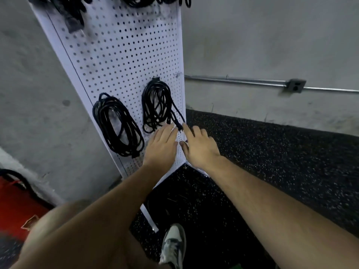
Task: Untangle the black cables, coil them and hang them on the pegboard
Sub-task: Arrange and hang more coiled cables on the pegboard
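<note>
A white pegboard (120, 55) stands against the concrete wall. Two black coiled cables hang low on it: one coil (118, 125) on the left, another coil (157, 105) on the right from a hook. A loose plug end (178, 126) trails down from the right coil. My left hand (162, 145) lies flat with straight fingers just below that coil, fingertips near the plug. My right hand (200, 148) reaches in beside it with fingers spread, its index fingertip next to the plug. Neither hand grips anything. More black cables (73, 14) hang at the board's top.
Dark speckled rubber floor (272, 152) spreads to the right. A metal conduit with an outlet box (295, 86) runs along the wall. A red object (13, 200) lies at lower left. My shoe (173, 243) stands near the pegboard's base.
</note>
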